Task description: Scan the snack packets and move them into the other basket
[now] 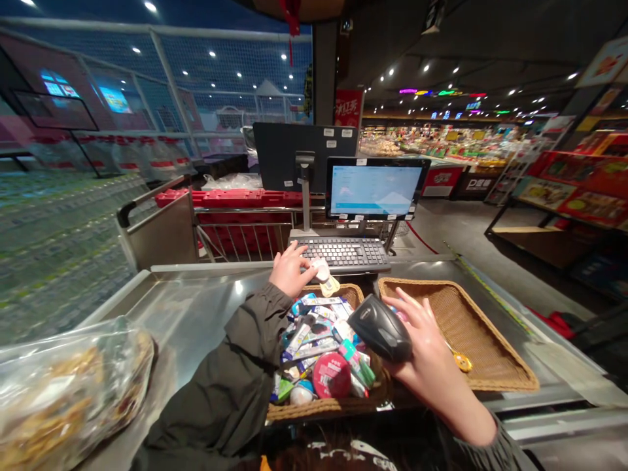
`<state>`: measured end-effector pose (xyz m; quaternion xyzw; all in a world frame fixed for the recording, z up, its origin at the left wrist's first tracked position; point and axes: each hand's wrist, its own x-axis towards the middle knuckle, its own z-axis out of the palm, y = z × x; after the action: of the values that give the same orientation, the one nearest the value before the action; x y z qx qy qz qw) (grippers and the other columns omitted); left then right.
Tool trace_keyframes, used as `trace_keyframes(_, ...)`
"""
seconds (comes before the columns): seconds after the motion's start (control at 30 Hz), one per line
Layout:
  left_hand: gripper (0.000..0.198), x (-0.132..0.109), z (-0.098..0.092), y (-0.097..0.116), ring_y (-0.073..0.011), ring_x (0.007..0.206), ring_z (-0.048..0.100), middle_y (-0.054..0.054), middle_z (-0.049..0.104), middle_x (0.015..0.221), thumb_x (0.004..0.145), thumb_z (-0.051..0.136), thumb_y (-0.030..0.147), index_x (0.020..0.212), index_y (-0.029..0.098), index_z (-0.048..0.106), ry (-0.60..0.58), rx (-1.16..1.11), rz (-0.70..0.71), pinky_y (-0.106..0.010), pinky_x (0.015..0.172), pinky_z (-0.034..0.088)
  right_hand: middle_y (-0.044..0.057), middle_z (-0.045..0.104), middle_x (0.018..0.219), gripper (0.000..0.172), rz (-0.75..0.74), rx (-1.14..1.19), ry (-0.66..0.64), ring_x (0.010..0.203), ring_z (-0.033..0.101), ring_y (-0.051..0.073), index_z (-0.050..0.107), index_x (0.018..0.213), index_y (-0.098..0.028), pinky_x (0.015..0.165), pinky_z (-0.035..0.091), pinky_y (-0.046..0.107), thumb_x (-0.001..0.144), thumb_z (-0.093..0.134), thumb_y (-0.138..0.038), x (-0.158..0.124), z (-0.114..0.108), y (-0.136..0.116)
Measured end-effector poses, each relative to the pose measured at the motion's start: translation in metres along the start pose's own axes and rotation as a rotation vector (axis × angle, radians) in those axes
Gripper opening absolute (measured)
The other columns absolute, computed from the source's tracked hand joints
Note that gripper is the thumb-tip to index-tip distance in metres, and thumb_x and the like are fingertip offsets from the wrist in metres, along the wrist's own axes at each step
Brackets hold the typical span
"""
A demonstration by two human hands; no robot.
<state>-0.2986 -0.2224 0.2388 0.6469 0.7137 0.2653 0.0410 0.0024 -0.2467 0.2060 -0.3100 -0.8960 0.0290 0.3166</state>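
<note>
Checkout counter shot. The right hand [426, 350] (lower right of centre) is wrapped around a black scanner [381, 327], fingers closed over the grip and its head tilted toward the middle of the frame. The scanner hangs right above the heaped basket [318, 409], which sits bottom centre and is stuffed with small packets and tubes [318, 340].

The left hand [290, 268] is up at centre frame, fingers resting on the left edge of the keyboard [350, 252]. A small white-and-tan item [324, 275] sits right at its thumb. I honestly can't tell if it's pinched or just lying there, so no call on that grip.

Progress-wise, I'd guess it's early days. The flat wicker tray [456, 327] to the right of the heaped basket is nearly bare, with only a little yellow thing [462, 361] at its near edge, partly hidden behind the right hand. The pile in the other basket looks barely dented, so most of it seems left to go.

The lit screen [373, 190] above the keyboard shows a pale page (too small to read). There's a clear bag of food [69, 386] at lower left on the steel counter [196, 307].
</note>
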Motion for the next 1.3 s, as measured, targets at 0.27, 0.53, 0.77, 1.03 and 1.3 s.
trace_keyframes(0.27,0.021,0.004,0.045,-0.014,-0.0330,0.146,0.028,-0.007,0.055,0.143,0.082,0.060,0.033,0.068,0.020,0.067,-0.276,0.117,0.007,-0.068,0.113,0.018,0.017,0.056,0.134,0.043,0.047,-0.010,-0.025,0.137,0.039,0.041,0.060,0.117,-0.018,0.106,0.023,0.078,0.075,0.062,-0.026,-0.006,0.001,0.014)
trace_keyframes(0.53,0.015,-0.004,0.085,-0.027,-0.0318,0.144,0.033,-0.003,0.062,0.135,0.080,0.062,0.025,0.067,0.020,0.067,-0.460,0.187,0.057,-0.069,0.112,0.018,0.016,0.057,0.133,0.045,0.081,-0.018,-0.079,0.137,0.040,0.041,0.059,0.118,-0.017,0.109,0.023,0.075,0.074,0.062,-0.026,-0.008,0.003,0.016)
trace_keyframes(0.77,0.011,-0.014,0.111,-0.031,-0.0300,0.145,0.030,-0.003,0.061,0.136,0.080,0.063,0.024,0.073,0.022,0.070,-0.468,0.254,0.132,-0.066,0.116,0.014,0.017,0.058,0.133,0.040,0.121,-0.002,-0.114,0.136,0.041,0.041,0.063,0.112,-0.017,0.109,0.023,0.073,0.073,0.064,-0.028,-0.013,0.006,0.019)
trace_keyframes(1.03,0.022,-0.014,0.113,0.002,-0.0353,0.146,0.027,-0.018,0.040,0.153,0.080,0.064,0.022,0.101,0.016,0.069,-0.240,0.350,0.424,-0.068,0.114,0.021,0.016,0.057,0.134,0.046,0.269,-0.028,-0.030,0.137,0.041,0.041,0.059,0.119,-0.021,0.108,0.023,0.075,0.073,0.063,-0.027,-0.039,-0.006,0.045)
trace_keyframes(1.3,0.029,0.034,0.152,0.085,-0.0340,0.145,0.029,-0.011,0.048,0.148,0.080,0.069,0.033,0.108,0.023,0.068,-0.344,0.157,0.804,-0.066,0.115,0.020,0.015,0.059,0.128,0.035,0.508,-0.180,0.138,0.135,0.043,0.042,0.060,0.108,-0.021,0.107,0.024,0.075,0.075,0.062,-0.029,-0.093,-0.042,0.088)
